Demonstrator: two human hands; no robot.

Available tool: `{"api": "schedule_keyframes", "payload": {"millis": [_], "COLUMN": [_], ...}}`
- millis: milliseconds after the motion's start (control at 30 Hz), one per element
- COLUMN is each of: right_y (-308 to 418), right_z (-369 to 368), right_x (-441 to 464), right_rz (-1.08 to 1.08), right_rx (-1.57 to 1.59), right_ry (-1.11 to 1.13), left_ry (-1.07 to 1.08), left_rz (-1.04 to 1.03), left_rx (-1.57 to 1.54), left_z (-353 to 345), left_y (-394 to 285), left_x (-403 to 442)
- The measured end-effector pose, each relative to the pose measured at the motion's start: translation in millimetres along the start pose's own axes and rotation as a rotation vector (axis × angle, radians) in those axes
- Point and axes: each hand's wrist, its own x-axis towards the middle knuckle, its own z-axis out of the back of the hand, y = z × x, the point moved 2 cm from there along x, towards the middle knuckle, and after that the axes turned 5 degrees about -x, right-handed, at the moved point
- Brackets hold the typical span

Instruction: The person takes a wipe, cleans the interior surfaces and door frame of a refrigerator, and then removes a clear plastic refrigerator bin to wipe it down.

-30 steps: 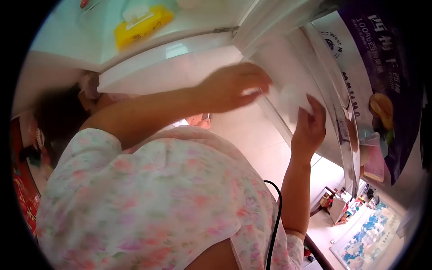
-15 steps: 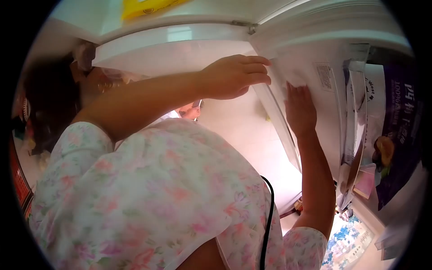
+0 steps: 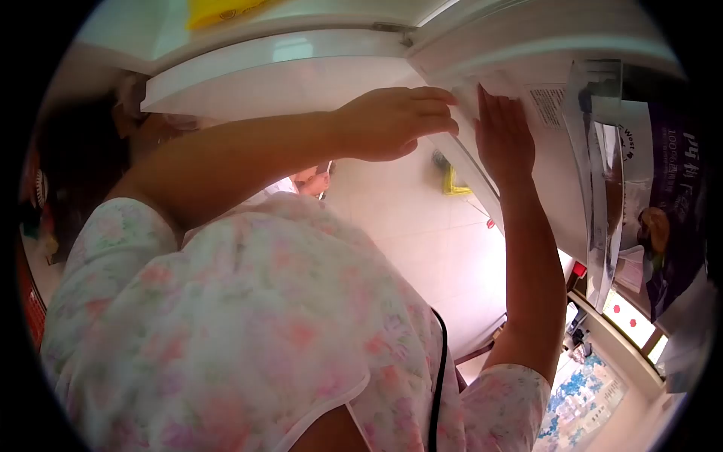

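Observation:
My left hand reaches across with its fingers stretched out and thumb apart, the fingertips at the edge of the open fridge door. My right hand lies nearly flat on the inner face of that door, fingers pointing up. A thin whitish wipe shows at its fingertips, pressed between hand and panel; most of it is hidden. Just right of the hand, a small printed label is stuck to the door panel.
Clear door shelves at the right hold a purple bag. A yellow package lies inside at the top. Below are the pale floor, a yellow-framed object and part of another person's hand.
My right hand has slid upward along the door panel, the whitish wipe moving with it. My left hand stays near the door edge. The view has shifted slightly, showing more floor.

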Motion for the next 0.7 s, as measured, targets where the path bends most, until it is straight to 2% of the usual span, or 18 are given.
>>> {"api": "schedule_keyframes", "payload": {"millis": [33,67,100,133,167,233,267,333,367,433,500,533,567,633,700], "right_y": [3.1,-10.7,-23.2,-37.4,-44.6,-43.3,-41.3,-17.7,-11.5,-20.0,-47.7,-55.2,-56.5,-58.1,-44.8], "right_z": [3.8,-2.3,-11.8,-20.7,-10.9,3.5,0.7,9.6,15.0,17.7,4.0,4.3,4.5,6.4,0.4], "right_x": [8.9,44.2,30.7,9.6,-10.7,-26.5,-19.8,13.5,38.3,57.3,27.0,6.3,-6.8,-15.6,3.3], "right_rz": [0.021,0.017,0.011,-0.019,-0.083,-0.13,-0.12,-0.233,-0.195,-0.054,-0.046,0.01,0.034,0.0,-0.056], "right_rx": [0.032,0.032,0.01,0.052,-0.051,-0.166,-0.166,-0.025,0.072,-0.05,0.02,-0.14,-0.143,-0.211,-0.135], "right_ry": [-0.152,-0.052,0.03,0.012,0.088,-0.068,-0.079,-0.091,-0.171,-0.234,0.017,-0.046,-0.048,-0.15,-0.063], "left_ry": [-0.003,0.018,0.026,0.024,0.02,-0.001,0.007,0.024,0.036,0.046,0.103,0.089,0.091,0.086,0.091], "left_rz": [-0.006,0.013,0.013,0.021,0.009,0.001,0.025,0.042,0.038,0.031,0.015,0.031,0.044,0.063,0.083], "left_rx": [0.003,-0.012,-0.011,-0.016,-0.029,-0.034,-0.059,-0.074,-0.041,-0.006,-0.023,-0.031,-0.07,-0.094,-0.102], "left_z": [-1.1,25.1,19.2,16.4,13.9,7.4,3.2,10.9,12.4,15.0,17.9,15.9,13.0,11.9,10.8], "left_y": [-3.8,25.7,28.8,29.4,28.5,28.2,26.2,24.9,25.1,24.9,27.5,26.8,26.2,25.3,20.4], "left_x": [-2.1,7.1,7.1,5.3,6.8,6.8,7.5,-0.9,-1.6,5.6,3.9,3.2,4.6,10.6,8.7]}}
